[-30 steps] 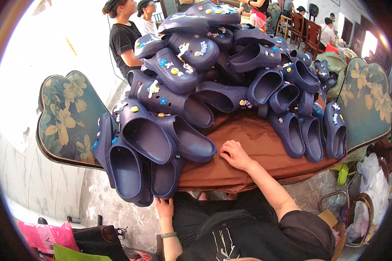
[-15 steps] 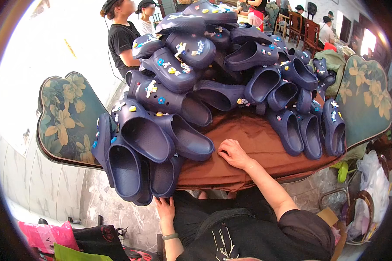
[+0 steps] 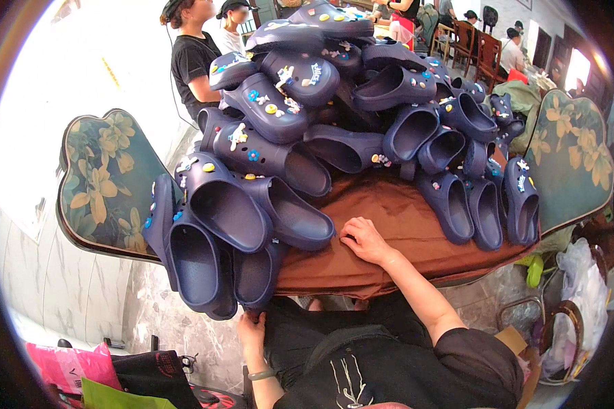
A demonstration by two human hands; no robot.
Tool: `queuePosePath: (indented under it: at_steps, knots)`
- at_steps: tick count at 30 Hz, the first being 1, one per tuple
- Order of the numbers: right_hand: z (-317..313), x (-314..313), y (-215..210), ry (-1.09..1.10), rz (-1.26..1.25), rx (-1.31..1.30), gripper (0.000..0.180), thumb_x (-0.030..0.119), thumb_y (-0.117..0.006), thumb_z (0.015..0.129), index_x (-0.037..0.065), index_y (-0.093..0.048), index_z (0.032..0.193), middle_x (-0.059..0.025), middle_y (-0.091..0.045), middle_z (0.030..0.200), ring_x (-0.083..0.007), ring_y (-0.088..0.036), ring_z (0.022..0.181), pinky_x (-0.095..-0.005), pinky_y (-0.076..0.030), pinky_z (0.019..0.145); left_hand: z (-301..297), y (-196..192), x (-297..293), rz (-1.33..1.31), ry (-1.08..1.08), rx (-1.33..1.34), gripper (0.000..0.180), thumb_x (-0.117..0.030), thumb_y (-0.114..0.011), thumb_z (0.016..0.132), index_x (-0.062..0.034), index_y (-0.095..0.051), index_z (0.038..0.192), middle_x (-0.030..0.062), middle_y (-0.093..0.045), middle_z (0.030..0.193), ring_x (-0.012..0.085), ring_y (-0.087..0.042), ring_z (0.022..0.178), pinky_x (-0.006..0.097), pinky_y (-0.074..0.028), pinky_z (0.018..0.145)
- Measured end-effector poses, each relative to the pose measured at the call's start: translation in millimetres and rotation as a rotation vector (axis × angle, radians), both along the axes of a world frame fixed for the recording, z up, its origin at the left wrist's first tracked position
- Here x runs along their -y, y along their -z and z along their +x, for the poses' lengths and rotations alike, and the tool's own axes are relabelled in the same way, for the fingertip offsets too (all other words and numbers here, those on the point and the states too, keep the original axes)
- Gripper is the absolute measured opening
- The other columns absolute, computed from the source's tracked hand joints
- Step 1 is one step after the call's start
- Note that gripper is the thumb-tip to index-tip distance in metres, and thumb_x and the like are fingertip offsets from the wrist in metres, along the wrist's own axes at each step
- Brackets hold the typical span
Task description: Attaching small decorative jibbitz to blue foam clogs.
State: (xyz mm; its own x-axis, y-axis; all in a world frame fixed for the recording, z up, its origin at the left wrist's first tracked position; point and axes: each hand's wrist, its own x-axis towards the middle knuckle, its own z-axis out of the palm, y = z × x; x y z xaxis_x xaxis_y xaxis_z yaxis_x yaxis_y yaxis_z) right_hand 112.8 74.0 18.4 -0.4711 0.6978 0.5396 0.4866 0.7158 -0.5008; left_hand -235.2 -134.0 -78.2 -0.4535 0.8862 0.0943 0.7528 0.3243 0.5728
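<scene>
A heap of dark navy foam clogs (image 3: 228, 211) with colourful charms covers the table, which has a brown cloth (image 3: 389, 211) over it. My right hand (image 3: 366, 240) rests on that cloth near its front edge, fingers loosely bent and slightly apart, holding nothing. Just left of it is the heel of one clog (image 3: 300, 215). Low at the table's front left, my left hand (image 3: 252, 330) is raised to the heel end of a hanging clog (image 3: 256, 273). Its fingers are curled together at a small dark part; what they pinch is not clear.
Flower-patterned panels (image 3: 109, 184) flank the table. A pink bag (image 3: 71, 365) and a green bag (image 3: 119, 395) lie at the lower left. Clear plastic bags (image 3: 580, 293) and a bright green clog (image 3: 535, 269) are at the right. Two people (image 3: 196, 61) stand beyond the heap.
My left hand has shifted slightly left and its fingers, spread before, are now curled together at the clog's heel end. My right hand stays in place on the cloth.
</scene>
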Motion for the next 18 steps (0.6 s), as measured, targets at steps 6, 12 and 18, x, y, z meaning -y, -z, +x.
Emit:
queuePosePath:
  at_steps: [6,12,18]
  knots:
    - [12.9,4.5,-3.0,0.062,0.035,0.031,0.009,0.012,-0.065,0.077,0.007,-0.059,0.083,-0.0084,-0.056,0.088,-0.0292,-0.054,0.091,-0.0405,-0.042,0.081,72.2,-98.6,-31.5,-0.194,0.161,0.717,0.038,-0.034,-0.062,0.089,0.0027,-0.07,0.086,0.0063,-0.066,0.069,0.01,-0.059,0.064,0.026,-0.046,0.06]
    - [-0.7,-9.5,10.2,0.027,0.125,-0.045,0.013,0.014,-0.065,0.072,0.007,-0.06,0.081,-0.0129,-0.058,0.083,-0.035,-0.057,0.083,-0.047,-0.045,0.072,107.5,-110.5,-39.3,-0.225,0.498,0.443,0.032,-0.027,-0.06,0.089,0.0042,-0.067,0.087,0.0103,-0.067,0.07,0.0148,-0.061,0.067,0.028,-0.047,0.063]
    - [9.7,-3.3,12.3,0.047,0.055,0.021,0.016,0.016,-0.065,0.077,0.007,-0.057,0.088,-0.0079,-0.053,0.091,-0.0283,-0.051,0.092,-0.0418,-0.04,0.079,120.3,-99.7,-44.2,-0.086,0.47,0.588,0.027,-0.019,-0.058,0.091,0.0072,-0.064,0.096,0.0116,-0.068,0.08,0.0127,-0.06,0.076,0.027,-0.047,0.072]
